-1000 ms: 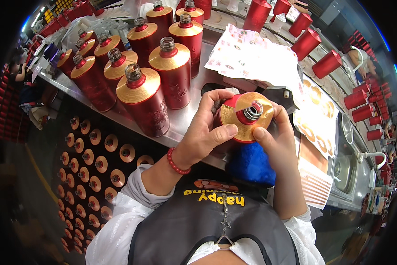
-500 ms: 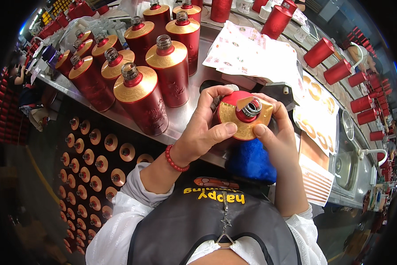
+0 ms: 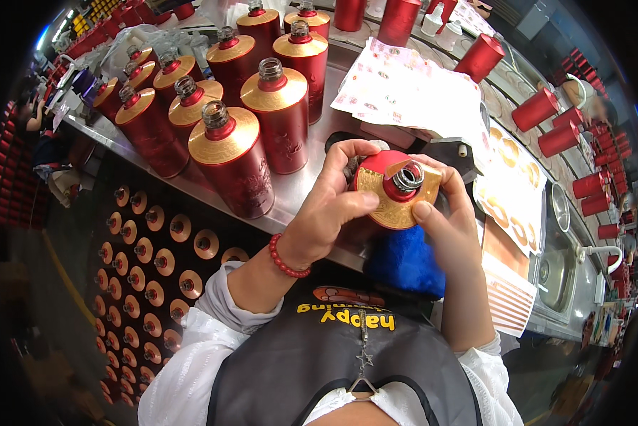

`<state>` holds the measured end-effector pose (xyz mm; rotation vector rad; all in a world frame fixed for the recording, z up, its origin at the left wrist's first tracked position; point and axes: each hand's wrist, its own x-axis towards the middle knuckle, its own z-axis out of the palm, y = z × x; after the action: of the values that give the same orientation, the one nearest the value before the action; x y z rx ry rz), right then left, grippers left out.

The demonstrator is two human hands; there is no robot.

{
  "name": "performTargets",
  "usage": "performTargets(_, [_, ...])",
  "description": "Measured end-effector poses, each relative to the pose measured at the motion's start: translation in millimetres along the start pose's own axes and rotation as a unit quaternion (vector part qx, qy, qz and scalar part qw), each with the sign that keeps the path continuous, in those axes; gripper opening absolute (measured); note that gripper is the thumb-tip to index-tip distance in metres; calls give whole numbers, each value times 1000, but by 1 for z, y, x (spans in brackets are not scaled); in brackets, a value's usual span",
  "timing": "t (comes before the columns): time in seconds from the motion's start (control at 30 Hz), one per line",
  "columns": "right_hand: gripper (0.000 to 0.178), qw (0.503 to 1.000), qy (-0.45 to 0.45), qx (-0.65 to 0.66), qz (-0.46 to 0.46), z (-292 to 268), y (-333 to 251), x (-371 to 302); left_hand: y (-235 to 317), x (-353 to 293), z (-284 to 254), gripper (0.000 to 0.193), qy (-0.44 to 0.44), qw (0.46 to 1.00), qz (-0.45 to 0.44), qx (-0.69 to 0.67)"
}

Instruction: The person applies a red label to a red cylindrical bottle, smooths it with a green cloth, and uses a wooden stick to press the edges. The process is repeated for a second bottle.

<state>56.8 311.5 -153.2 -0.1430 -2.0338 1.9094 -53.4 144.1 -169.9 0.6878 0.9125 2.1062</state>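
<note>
Between my hands is a red bottle (image 3: 377,163) with an open, clear glass neck, its top tipped toward me. A curved gold label (image 3: 393,214) lies around the front and left of its shoulder; one end sticks up beside the neck, and the right part stands off the shoulder. My left hand (image 3: 331,207) grips the bottle's left side, thumb pressed on the label. My right hand (image 3: 448,216) is closed at the right side, its thumb and fingers on the label's right part. The bottle's lower body is hidden by my hands.
Several red bottles with gold shoulders (image 3: 232,170) stand on the metal table at left; more fill the floor below. Printed paper sheets (image 3: 397,82) lie beyond my hands. Sheets of gold labels (image 3: 507,206) lie at right, near a sink (image 3: 557,273). Blue cloth (image 3: 404,263) sits below the bottle. Red bottles (image 3: 534,108) line a conveyor.
My right thumb has slid slightly right along the label, and the bottle has shifted a little rightward. Bottles on the conveyor have moved right and nearer.
</note>
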Motion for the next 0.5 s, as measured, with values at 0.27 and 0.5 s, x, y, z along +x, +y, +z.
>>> performTargets(0.27, [47, 1000, 6, 2, 9, 2, -1, -1, -5, 1, -3, 47, 33, 999, 15, 33])
performTargets(0.5, [48, 1000, 9, 5, 3, 2, 2, -3, -4, 0, -2, 48, 25, 999, 16, 42])
